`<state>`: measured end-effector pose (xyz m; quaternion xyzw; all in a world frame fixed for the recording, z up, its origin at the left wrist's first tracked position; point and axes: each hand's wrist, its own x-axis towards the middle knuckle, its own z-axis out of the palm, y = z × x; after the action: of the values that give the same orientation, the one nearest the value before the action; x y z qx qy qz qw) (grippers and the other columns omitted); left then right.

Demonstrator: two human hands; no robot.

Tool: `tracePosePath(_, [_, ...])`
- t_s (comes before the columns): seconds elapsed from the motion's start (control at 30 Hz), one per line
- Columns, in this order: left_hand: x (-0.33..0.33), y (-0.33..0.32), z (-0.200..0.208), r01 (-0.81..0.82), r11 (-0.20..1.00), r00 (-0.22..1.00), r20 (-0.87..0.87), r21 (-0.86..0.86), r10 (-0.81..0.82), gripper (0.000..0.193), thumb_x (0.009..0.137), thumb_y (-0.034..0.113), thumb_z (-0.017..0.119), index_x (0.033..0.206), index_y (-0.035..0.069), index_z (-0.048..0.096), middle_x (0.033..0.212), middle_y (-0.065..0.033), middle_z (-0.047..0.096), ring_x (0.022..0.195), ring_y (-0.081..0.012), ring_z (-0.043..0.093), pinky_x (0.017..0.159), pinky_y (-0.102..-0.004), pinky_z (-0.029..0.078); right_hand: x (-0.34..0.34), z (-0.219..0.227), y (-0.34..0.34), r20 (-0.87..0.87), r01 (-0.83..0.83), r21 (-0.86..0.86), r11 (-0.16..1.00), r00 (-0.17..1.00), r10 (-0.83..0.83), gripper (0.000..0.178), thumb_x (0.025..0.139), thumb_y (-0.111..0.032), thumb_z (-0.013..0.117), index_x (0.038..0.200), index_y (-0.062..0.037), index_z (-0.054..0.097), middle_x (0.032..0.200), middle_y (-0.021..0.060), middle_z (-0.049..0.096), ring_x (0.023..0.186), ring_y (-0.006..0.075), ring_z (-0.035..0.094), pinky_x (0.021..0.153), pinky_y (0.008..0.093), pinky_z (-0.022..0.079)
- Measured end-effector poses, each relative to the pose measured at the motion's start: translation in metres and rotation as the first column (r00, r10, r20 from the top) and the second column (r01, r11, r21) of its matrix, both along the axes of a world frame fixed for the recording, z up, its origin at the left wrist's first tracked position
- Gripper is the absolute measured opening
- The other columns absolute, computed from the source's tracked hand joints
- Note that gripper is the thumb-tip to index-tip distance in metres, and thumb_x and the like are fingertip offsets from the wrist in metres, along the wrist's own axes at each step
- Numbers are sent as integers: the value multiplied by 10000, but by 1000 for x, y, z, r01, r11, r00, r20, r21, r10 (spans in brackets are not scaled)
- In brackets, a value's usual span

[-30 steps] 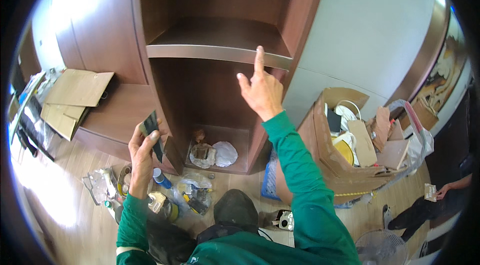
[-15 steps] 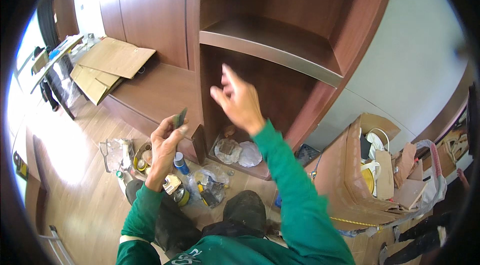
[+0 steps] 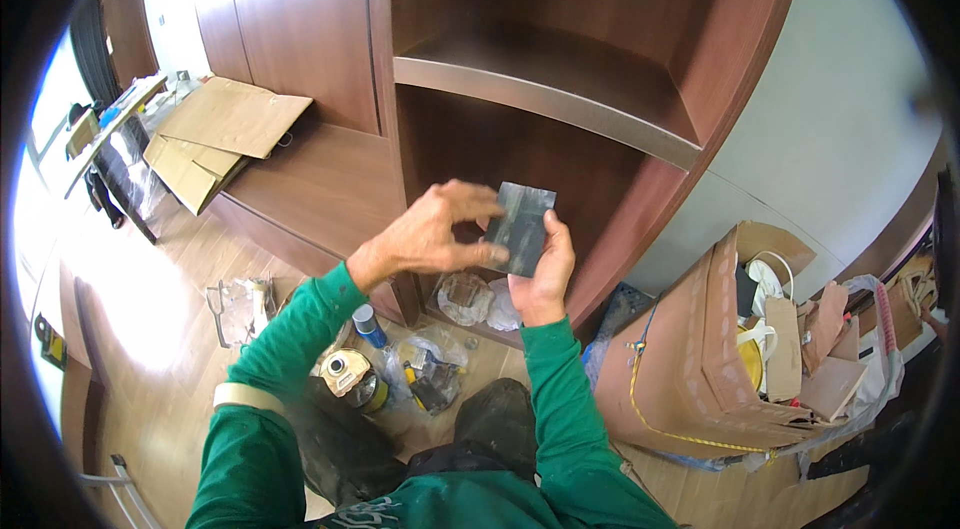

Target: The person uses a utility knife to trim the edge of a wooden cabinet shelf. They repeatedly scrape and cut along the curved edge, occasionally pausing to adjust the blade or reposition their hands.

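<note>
A dark grey-green rectangular piece of sandpaper [image 3: 522, 234], streaked with pale dust, is held up in front of the lower cabinet opening. My right hand [image 3: 548, 274] grips it from below and the right, thumb along the right edge; the fingers behind it are hidden. My left hand [image 3: 430, 229] reaches across from the left, thumb and fingers apart over the sheet's left side. Slight blur hides whether those fingertips press on it. Behind the hands stands a brown wooden cabinet [image 3: 640, 129] with a metal-edged shelf [image 3: 540, 104].
Below my hands are a blue spray can [image 3: 368, 327], an open-necked tin [image 3: 345, 369] and a clear plastic bag [image 3: 430, 359]. A full cardboard box [image 3: 680, 369] tied with yellow rope stands right. Flattened cardboard [image 3: 235, 119] lies on the low bench [image 3: 310, 189] at left.
My right hand has come down and taken hold of the sandpaper, which my left hand held before. My left hand has moved up and right, and its fingers have spread.
</note>
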<state>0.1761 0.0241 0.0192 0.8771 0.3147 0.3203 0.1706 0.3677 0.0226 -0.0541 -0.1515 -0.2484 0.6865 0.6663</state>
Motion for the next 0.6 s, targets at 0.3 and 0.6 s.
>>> tracePosePath(0.3, [19,59,9,-541,732,831,127,415,542,1110,858,395,781,1607,-45,89,1070,-208,628,967,-370,607,867,-486,465,28,-7,-3,-82,9,17,1000,997,-7,599,955,-345,526,1426,26,525,1355,247,629,1174,395,656,963,473,540])
tracePosePath(0.6, [76,52,-6,-372,730,911,74,574,405,1131,778,294,833,1621,-11,145,1100,-181,592,984,-340,593,896,-458,457,60,-29,-19,-59,224,-37,974,972,-226,598,900,-243,531,1444,2,499,1371,229,625,1212,361,634,1023,476,503])
